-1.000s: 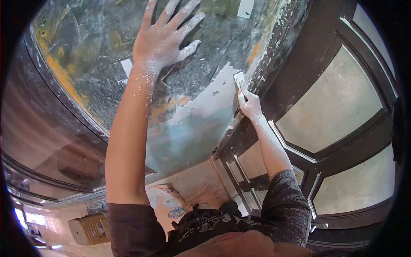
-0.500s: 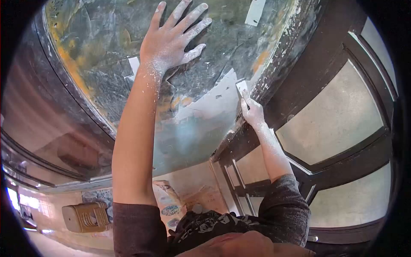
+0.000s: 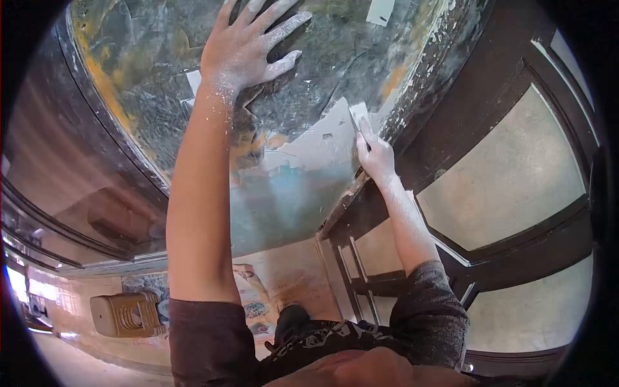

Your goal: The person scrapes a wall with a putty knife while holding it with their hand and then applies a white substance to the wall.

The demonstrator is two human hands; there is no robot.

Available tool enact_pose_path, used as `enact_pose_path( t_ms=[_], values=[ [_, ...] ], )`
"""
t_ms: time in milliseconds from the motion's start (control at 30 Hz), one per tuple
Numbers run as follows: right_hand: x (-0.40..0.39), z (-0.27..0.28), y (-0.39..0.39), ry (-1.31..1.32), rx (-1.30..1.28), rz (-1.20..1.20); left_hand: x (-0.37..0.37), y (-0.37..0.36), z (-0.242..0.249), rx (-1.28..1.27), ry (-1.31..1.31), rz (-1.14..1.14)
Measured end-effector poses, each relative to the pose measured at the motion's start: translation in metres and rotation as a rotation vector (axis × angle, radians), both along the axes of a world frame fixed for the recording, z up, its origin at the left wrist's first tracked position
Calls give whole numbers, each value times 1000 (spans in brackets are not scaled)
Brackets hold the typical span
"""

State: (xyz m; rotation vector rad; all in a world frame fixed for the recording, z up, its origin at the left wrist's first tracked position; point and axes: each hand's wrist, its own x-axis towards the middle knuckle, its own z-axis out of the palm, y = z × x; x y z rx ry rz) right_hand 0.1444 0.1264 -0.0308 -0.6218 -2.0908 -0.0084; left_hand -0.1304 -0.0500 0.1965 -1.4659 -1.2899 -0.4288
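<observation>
My left hand [image 3: 238, 55], dusted with white powder, lies with fingers spread on a mottled dark panel [image 3: 303, 77] streaked with orange. In my right hand [image 3: 379, 158] is a scraper [image 3: 360, 117], its pale blade against the panel near the right edge. That hand is also powdered white. Beside the blade, a pale bare patch [image 3: 316, 143] with a jagged upper border shows where the dark coating ends. Small white spots show near my left wrist, and a white rectangle [image 3: 380, 11] stands out at the top.
Along the right runs a dark frame [image 3: 445, 151] with pale inset panels [image 3: 506, 174]. A glossy brown panel [image 3: 84, 193] curves along the left. Brown stacked stools [image 3: 126, 315] stand on the floor at lower left.
My right hand has shifted the scraper slightly up and left, with the blade turned more upright. My left hand has slid a little left, still spread. The whole view has shifted slightly.
</observation>
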Motion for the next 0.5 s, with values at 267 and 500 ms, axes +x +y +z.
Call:
enact_pose_path(
  t_ms=[267,500],
  values=[
    [10,-35,7,-70,-126,-56,-2,2,-3,28,3,-36],
    [-14,17,-16,-77,-143,10,-2,1,-1,15,0,-35]
  ],
)
